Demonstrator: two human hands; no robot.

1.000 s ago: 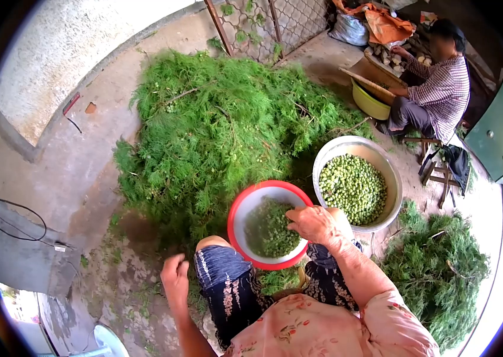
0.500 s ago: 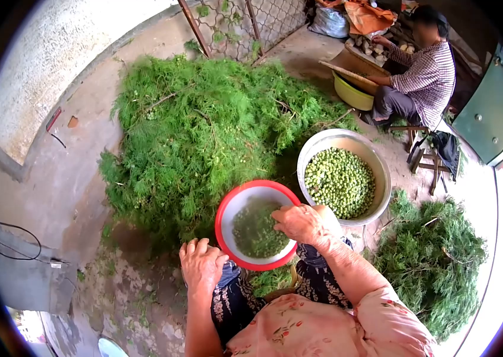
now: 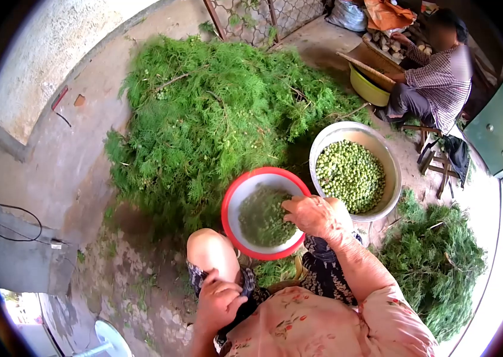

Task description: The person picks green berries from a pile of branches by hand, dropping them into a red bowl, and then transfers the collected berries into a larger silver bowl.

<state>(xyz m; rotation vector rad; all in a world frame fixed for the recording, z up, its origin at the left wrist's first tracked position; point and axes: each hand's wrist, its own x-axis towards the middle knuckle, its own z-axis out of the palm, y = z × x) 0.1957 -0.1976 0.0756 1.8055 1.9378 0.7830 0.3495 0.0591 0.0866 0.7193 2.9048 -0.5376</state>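
Observation:
My right hand (image 3: 317, 217) reaches over the right side of a pale basin (image 3: 232, 209) with a red rim, its fingers bent together inside; whatever they hold is hidden. Small green pieces (image 3: 266, 223) lie in the basin, blurred. By my bare left knee (image 3: 213, 253), my left hand (image 3: 222, 301) is raised over my thigh with its fingers curled, close to the dark patterned trouser cloth; I cannot make out what is in it. Just right of the red-rimmed basin stands a large metal basin (image 3: 393, 196) holding many round green fruits (image 3: 351, 177).
A big heap of feathery green branches (image 3: 204, 125) spreads ahead, and a smaller branch pile (image 3: 433, 262) lies at right. At the upper right a seated person (image 3: 436, 89) handles a woven tray (image 3: 364, 70) over a yellow tub (image 3: 367, 89). A wooden stool (image 3: 442, 163) stands nearby.
My left hand has come back off my knee towards my body, baring the knee, and its fingers have curled. My right hand stays in the red-rimmed basin. The whole view has shifted slightly.

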